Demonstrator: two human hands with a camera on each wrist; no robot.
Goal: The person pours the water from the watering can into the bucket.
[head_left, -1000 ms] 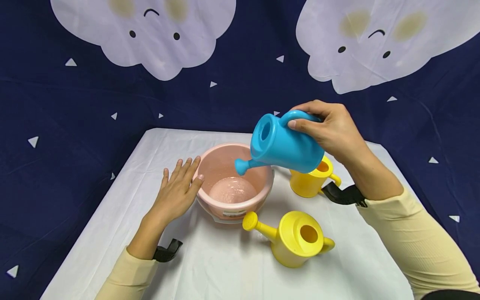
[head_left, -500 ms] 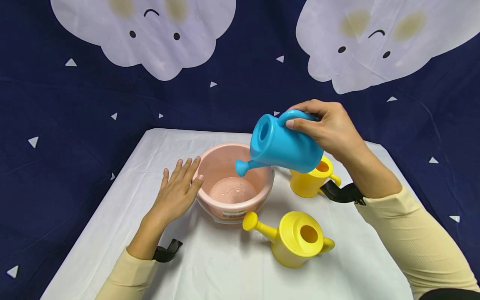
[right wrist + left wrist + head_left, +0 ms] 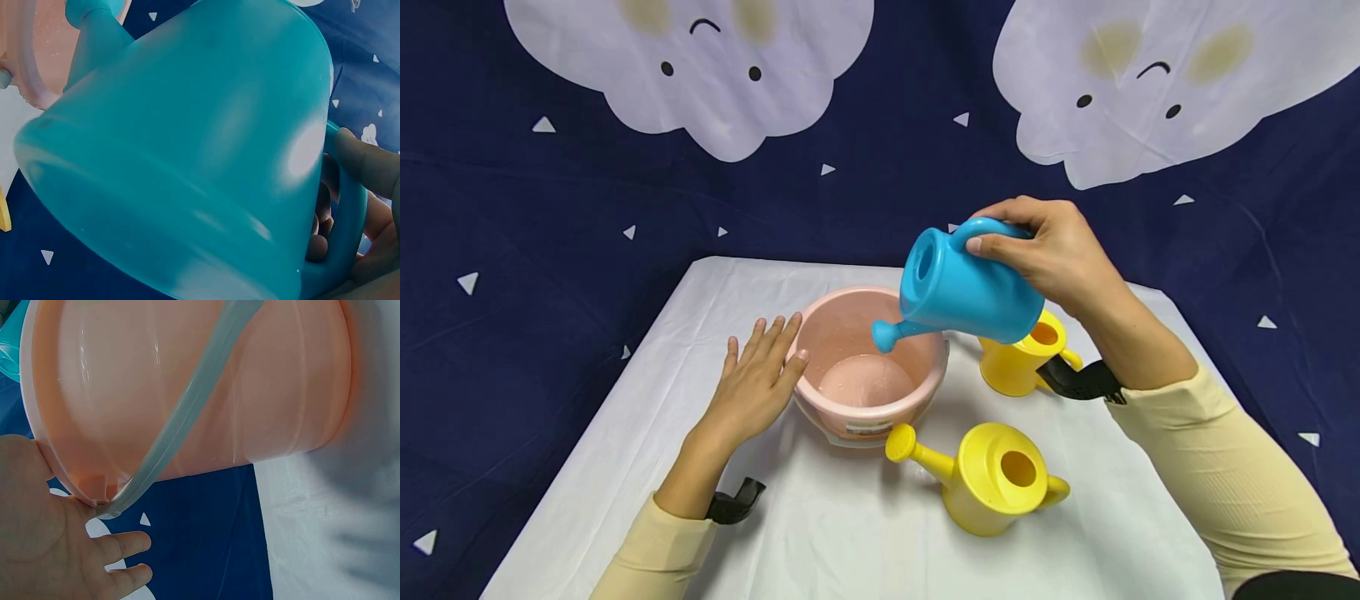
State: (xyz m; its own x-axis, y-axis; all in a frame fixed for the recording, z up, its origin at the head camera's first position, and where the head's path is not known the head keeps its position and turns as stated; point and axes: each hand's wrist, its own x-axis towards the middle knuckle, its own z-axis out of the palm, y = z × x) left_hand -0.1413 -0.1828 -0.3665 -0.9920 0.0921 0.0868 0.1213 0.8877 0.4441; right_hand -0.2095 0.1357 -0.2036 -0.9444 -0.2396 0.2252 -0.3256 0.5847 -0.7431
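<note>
My right hand (image 3: 1048,250) grips the handle of a blue watering can (image 3: 973,292), held in the air and tilted so its spout points down to the left. The spout's round head (image 3: 885,336) hangs over the pink bucket (image 3: 929,388), which has a shallow layer of water at its bottom. In the right wrist view, my fingers curl through the can's handle (image 3: 350,231). My left hand (image 3: 752,387) has its fingers straight and rests against the bucket's left rim. The left wrist view shows the bucket's pale grey handle (image 3: 181,422) hanging along its side, near my fingers.
A yellow watering can (image 3: 992,483) stands in front of the bucket, its spout toward the left. Another yellow watering can (image 3: 1011,367) stands behind, partly hidden by the blue one. All rest on a white-covered table (image 3: 820,533) before a dark blue backdrop (image 3: 550,292).
My right hand and the blue watering can have shifted very slightly left. The ripples in the bucket's water have calmed. My left hand has stayed in place.
</note>
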